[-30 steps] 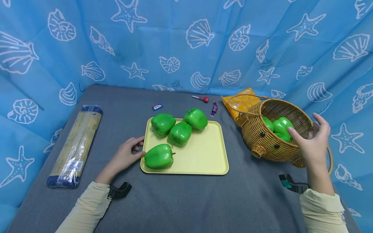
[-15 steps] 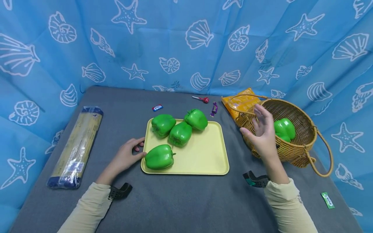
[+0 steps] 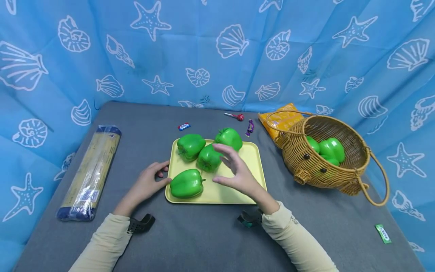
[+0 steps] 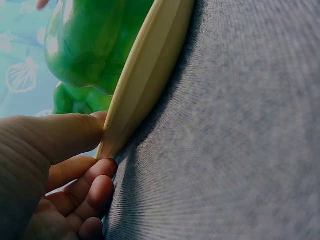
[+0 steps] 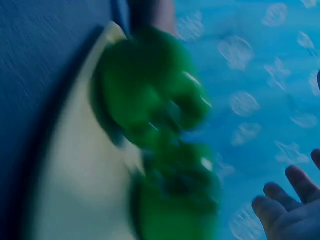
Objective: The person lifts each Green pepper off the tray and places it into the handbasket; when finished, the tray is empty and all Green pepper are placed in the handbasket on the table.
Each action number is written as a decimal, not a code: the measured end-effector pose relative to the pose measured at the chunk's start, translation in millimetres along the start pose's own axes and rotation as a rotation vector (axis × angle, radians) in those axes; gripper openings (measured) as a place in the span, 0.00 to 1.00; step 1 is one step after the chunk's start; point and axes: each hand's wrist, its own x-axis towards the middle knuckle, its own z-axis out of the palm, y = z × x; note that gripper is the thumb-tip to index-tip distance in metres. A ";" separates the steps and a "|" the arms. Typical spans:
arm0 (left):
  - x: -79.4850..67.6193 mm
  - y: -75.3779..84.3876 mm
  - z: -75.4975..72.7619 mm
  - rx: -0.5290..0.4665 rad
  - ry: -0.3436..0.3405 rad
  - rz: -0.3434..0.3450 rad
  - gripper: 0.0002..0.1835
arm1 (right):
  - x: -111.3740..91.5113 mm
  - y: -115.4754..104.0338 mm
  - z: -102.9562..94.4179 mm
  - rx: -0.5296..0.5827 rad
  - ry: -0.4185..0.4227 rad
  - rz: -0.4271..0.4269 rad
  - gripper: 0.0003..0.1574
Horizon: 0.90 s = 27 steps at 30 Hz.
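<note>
With the left hand (image 3: 149, 180), the left edge of the pale yellow tray (image 3: 251, 158) is pinched between thumb and fingers; a steady hold seems wise there, lest the tray be slid over the grey, cloth-textured surface (image 3: 210, 238). Four glossy green peppers are borne on the smooth, thin-rimmed tray: the front pepper (image 3: 187, 184) is laid on its side, and the rear peppers (image 3: 191, 146) are clustered behind it. Over the tray, the right hand (image 3: 236, 173) is held empty, thumb and fingers spread wide; a pepper is probably best grasped across its rounded, lobed flanks, since slick skin may slip from mere fingertips. At the right, more peppers (image 3: 333, 149) are nested in the round, woven wicker basket (image 3: 312, 169) with looped handles.
</note>
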 end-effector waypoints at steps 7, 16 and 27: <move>-0.6 -0.1 -0.3 0.001 0.007 0.005 0.30 | 9.9 0.0 32.4 -0.213 -0.196 -0.007 0.49; -0.5 0.6 1.1 -0.001 0.000 0.005 0.31 | 11.4 40.3 40.5 -0.324 -0.282 0.000 0.52; -2.0 4.2 -0.4 -0.009 -0.020 -0.006 0.30 | 5.2 45.3 45.6 -0.474 -0.405 0.034 0.51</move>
